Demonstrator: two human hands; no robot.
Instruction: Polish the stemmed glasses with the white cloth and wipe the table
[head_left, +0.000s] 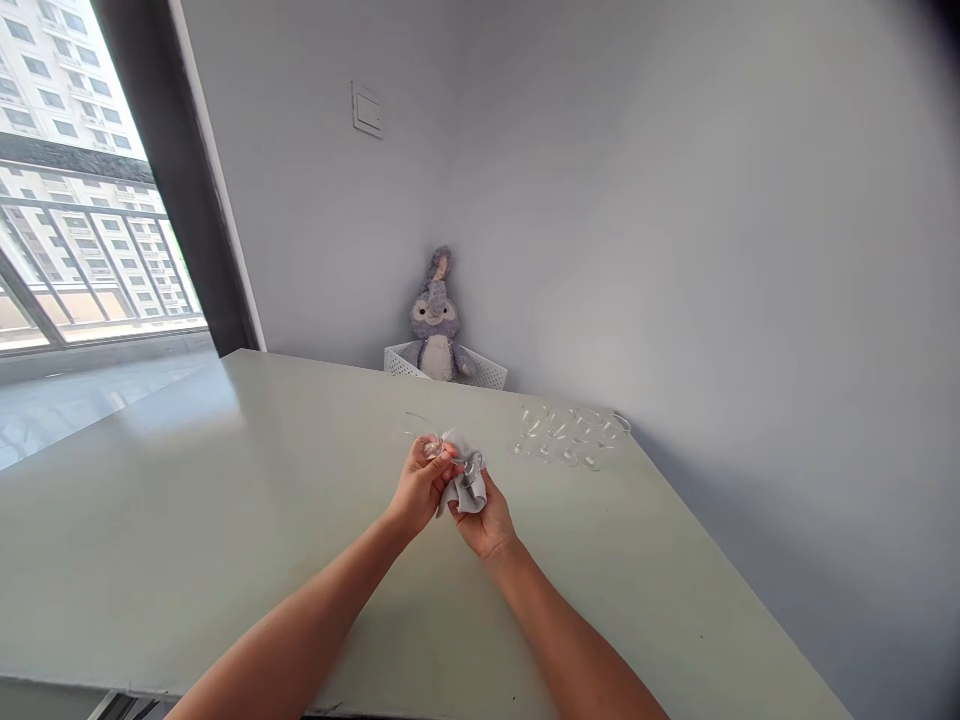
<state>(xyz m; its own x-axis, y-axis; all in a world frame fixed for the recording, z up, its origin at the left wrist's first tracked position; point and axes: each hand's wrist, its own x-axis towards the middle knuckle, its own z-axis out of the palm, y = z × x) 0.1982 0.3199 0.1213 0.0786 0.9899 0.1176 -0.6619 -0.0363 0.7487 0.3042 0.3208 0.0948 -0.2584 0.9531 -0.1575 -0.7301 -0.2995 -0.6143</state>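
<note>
The left hand and right hand meet just above the middle of the counter, around a clear stemmed glass. The glass lies tilted on its side, its stem and foot showing above the right hand, while the left hand partly hides its bowl. The left grip is pressed together, fingers pinching the clear glass near the bowl. The right grip is cupped and closed around a grey cloth, which bunches against the stem.

At about 1 o'clock from the hands, a cluster of clear stemmed glasses stands near the far edge of the pale green counter, just short of the wall. At 12 o'clock, a grey plush rabbit sits in a white lattice basket beyond the counter's far edge. Higher at 12, a wall switch shows. At 10 o'clock, a window shows a balcony railing.
</note>
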